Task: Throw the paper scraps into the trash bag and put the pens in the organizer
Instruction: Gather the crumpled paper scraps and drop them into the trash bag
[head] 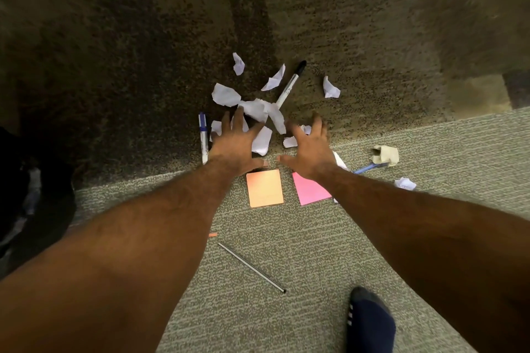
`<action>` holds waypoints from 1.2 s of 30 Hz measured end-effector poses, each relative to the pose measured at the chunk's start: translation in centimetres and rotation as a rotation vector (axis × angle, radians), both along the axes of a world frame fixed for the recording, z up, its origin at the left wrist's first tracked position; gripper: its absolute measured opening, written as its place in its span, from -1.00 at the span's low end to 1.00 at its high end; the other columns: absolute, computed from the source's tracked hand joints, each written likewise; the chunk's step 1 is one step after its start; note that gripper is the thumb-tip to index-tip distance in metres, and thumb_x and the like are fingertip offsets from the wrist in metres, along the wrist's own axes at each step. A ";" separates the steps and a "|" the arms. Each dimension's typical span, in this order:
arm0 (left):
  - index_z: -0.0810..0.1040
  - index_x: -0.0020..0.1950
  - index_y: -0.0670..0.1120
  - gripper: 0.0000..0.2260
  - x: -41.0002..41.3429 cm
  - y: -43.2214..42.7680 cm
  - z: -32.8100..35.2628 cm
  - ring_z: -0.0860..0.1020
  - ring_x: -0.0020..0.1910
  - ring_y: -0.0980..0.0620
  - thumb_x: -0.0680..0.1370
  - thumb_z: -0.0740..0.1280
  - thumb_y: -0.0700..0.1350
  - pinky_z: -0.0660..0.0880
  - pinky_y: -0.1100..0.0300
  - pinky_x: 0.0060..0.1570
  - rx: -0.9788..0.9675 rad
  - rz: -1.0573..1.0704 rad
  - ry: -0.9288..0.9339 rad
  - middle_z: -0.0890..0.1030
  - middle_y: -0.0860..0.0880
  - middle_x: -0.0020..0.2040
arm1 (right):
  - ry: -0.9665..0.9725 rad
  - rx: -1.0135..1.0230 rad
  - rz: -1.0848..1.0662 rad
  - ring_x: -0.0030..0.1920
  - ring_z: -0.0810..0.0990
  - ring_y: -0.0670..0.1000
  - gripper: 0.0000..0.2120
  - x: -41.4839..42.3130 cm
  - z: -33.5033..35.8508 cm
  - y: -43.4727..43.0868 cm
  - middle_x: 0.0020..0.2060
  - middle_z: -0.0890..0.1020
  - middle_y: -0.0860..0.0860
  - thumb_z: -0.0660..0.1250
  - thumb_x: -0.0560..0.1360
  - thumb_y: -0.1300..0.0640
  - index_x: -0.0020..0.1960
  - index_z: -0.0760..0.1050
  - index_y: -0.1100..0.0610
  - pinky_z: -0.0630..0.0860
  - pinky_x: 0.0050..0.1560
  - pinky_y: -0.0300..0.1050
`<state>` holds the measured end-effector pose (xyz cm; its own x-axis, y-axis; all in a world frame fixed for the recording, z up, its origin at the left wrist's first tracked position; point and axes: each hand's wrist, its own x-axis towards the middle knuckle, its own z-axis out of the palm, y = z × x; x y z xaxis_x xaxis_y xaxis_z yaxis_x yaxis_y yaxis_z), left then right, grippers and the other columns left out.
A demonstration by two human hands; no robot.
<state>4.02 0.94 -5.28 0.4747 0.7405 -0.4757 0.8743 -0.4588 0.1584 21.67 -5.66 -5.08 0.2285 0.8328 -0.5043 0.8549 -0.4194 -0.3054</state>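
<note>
Here, seen from above, two bare arms reach down to a carpeted floor. The left hand (238,143) and right hand (309,149) sit side by side, fingers spread wide and holding nothing, over a heap of torn white paper scraps (255,110). A black-capped marker (289,86) lies on the far side, its near end tucked under the heap. A blue-capped pen (203,137) lies just left of the left hand. Another blue pen (364,168) pokes out from under a crumpled tan paper (385,155) to the right. An orange sticky pad (264,188) and a pink sticky note (308,192) lie near the wrists. Neither trash bag nor organizer is in view. The likely slip is that a two-handed scoop sweeps the marker up with the scraps, or leaves the far outlying pieces behind.
</note>
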 end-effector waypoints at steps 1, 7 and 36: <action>0.11 0.55 0.21 -0.18 -0.1 -0.1 -0.1 0.09 0.52 -0.30 0.39 0.44 0.25 0.39 -0.30 0.25 0.050 -0.015 -0.002 0.04 -0.20 0.55 | -0.006 0.009 -0.008 0.54 0.01 0.34 -0.30 -0.1 -0.2 0.0 0.55 -0.04 0.24 0.45 0.42 -0.14 0.47 0.24 -0.11 0.32 0.42 0.27; 0.51 0.30 0.02 -0.59 -1.4 -0.1 -0.3 0.40 0.25 -0.17 0.46 0.44 -0.07 0.50 -0.04 0.13 0.162 0.006 -0.099 0.39 -0.18 0.28 | -0.053 0.100 -0.064 0.42 0.28 0.17 -0.57 -0.1 -0.2 -0.9 0.40 0.28 0.16 0.37 0.52 0.12 0.38 0.45 -0.02 0.49 0.30 0.12; 0.25 0.49 0.21 -0.34 -0.8 6.6 -0.4 0.35 0.39 -0.35 0.45 0.42 0.23 0.41 -0.06 0.31 -0.139 0.112 -0.221 -0.06 -0.22 0.55 | -0.219 0.098 0.223 0.41 0.24 0.20 0.02 -3.9 0.1 1.7 0.52 0.12 0.12 0.49 0.29 -0.31 0.50 0.15 0.20 0.41 0.36 0.11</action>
